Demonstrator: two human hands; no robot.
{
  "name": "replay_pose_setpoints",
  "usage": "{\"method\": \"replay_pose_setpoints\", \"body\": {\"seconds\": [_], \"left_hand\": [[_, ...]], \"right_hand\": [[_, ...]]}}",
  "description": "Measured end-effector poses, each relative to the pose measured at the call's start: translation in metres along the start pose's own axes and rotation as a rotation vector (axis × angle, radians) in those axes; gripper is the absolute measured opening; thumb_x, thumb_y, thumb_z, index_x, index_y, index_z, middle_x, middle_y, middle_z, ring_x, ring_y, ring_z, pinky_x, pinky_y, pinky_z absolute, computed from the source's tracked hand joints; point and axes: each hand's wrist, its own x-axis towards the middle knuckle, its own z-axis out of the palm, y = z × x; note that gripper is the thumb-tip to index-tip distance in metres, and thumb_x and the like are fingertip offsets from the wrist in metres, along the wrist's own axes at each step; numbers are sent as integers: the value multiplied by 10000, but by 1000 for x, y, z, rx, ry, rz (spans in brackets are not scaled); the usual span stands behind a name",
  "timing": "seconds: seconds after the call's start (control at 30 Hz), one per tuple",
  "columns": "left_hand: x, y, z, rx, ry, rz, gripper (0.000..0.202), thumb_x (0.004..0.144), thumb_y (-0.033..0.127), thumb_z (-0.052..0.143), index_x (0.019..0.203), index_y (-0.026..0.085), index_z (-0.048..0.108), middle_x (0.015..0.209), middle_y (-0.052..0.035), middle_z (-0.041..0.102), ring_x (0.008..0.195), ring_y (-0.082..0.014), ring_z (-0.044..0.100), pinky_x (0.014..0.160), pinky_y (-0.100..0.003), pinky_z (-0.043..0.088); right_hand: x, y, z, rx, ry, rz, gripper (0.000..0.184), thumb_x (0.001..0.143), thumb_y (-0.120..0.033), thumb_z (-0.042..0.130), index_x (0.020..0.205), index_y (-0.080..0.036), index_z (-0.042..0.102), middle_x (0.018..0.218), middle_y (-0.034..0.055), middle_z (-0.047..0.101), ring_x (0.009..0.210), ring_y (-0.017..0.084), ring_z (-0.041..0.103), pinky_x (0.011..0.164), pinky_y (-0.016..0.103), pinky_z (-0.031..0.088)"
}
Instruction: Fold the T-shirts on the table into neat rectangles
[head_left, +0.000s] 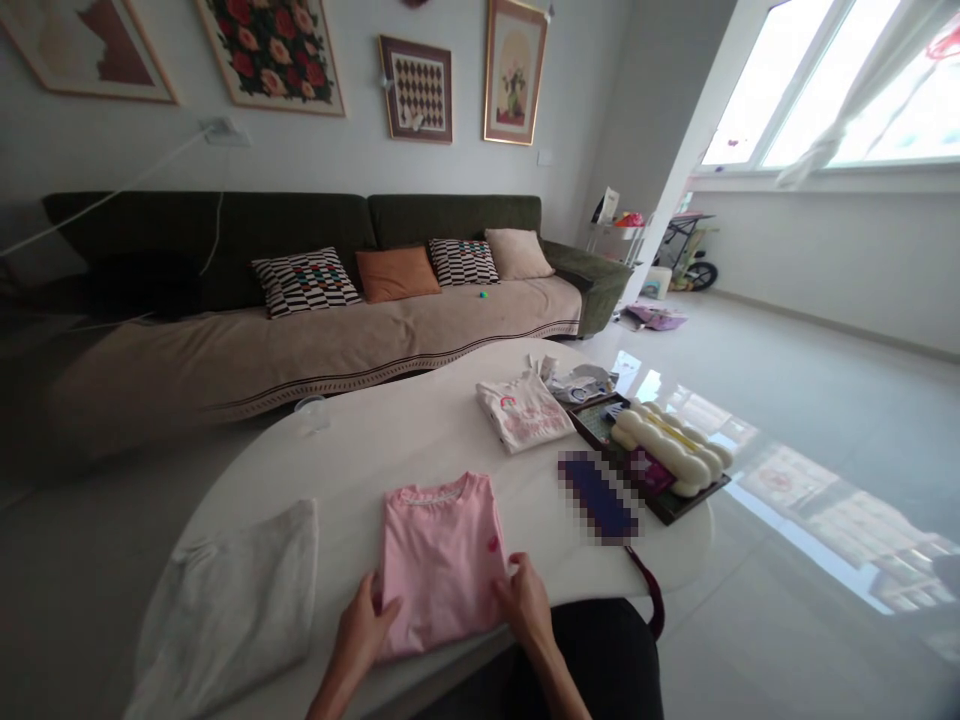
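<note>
Grip: left hand [366, 628] and right hand [525, 598], each apparently pinching a lower corner of the pink T-shirt [442, 555]. Item: folded, lying at the near edge of the table [360, 440]. Long axis runs away from the person, collar farthest. Both hands equally near.
</note>
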Motion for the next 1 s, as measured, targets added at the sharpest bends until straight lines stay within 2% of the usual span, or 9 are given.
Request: {"method": "replay_pose_setpoints", "body": {"seconds": [0.17, 0.37, 0.47, 0.57, 0.67, 0.77, 0.87, 0.93, 1.0], "left_hand": [[-11, 30, -17, -407, -349, -138, 504, 712, 366, 503, 1163, 143, 472, 1116, -107, 604, 1013, -214, 575, 860, -318, 455], [-4, 73, -13, -619, -624, -133, 527, 741, 332, 402, 1253, 212, 430, 1074, -59, 624, 962, -227, 594, 794, -361, 478], [19, 115, -4, -649, -665, -69, 552, 730, 324, 408, 1265, 188, 414, 1052, -69, 625, 931, -233, 597, 778, -358, 476], [54, 173, 11, -684, -676, 65, 579, 717, 281, 426, 1288, 211, 367, 1063, -59, 610, 896, -209, 594, 741, -320, 479], [97, 230, 36, -757, -657, 201, 601, 712, 229, 446, 1301, 227, 328, 1056, -60, 597, 826, -169, 588, 687, -264, 471], [136, 266, 72, -684, -573, 159, 600, 733, 242, 477, 1306, 251, 299, 968, -42, 601, 709, -125, 570, 625, -230, 448], [155, 266, 108, -504, -465, 4, 677, 764, 328, 506, 1350, 218, 187, 922, -53, 590, 662, -115, 552, 596, -232, 427], [153, 247, 124, -436, -417, -55, 701, 767, 344, 519, 1349, 149, 180, 935, -84, 580, 691, -124, 552, 606, -237, 422], [140, 217, 125, -407, -385, -77, 634, 760, 307, 532, 1307, 123, 269, 935, -86, 576, 726, -126, 558, 632, -232, 420]], "right_hand": [[23, -3, -17, 52, -85, -12, 116, 684, -154, 441, 728, -168, 547, 680, 17, 608, 673, 139, 563, 583, 204, 375], [46, -8, -57, 128, -230, -124, 348, 620, -53, 377, 887, -140, 582, 686, -1, 647, 577, 103, 571, 467, 158, 362], [72, -19, -98, 127, -238, -234, 399, 618, -50, 356, 912, -145, 609, 715, -8, 656, 585, 94, 577, 453, 142, 358], [116, -34, -147, 64, -133, -318, 432, 636, -64, 365, 989, -143, 602, 718, -6, 646, 595, 94, 565, 477, 148, 361], [170, -45, -193, -32, 16, -353, 444, 664, -81, 387, 1059, -150, 579, 757, 10, 643, 644, 107, 559, 540, 173, 377], [218, -43, -224, -137, 161, -354, 430, 715, -106, 392, 1112, -150, 550, 868, 57, 643, 768, 145, 567, 664, 231, 400], [244, -31, -222, -236, 273, -333, 471, 758, -146, 423, 1227, -113, 454, 1096, 158, 568, 976, 229, 521, 807, 337, 376], [248, -22, -197, -281, 290, -344, 520, 766, -173, 464, 1279, -114, 399, 1262, 192, 442, 1120, 277, 428, 884, 384, 336], [243, -14, -157, -339, 231, -406, 534, 774, -221, 497, 1296, -187, 391, 1379, 141, 312, 1235, 297, 295, 945, 419, 289]]}}
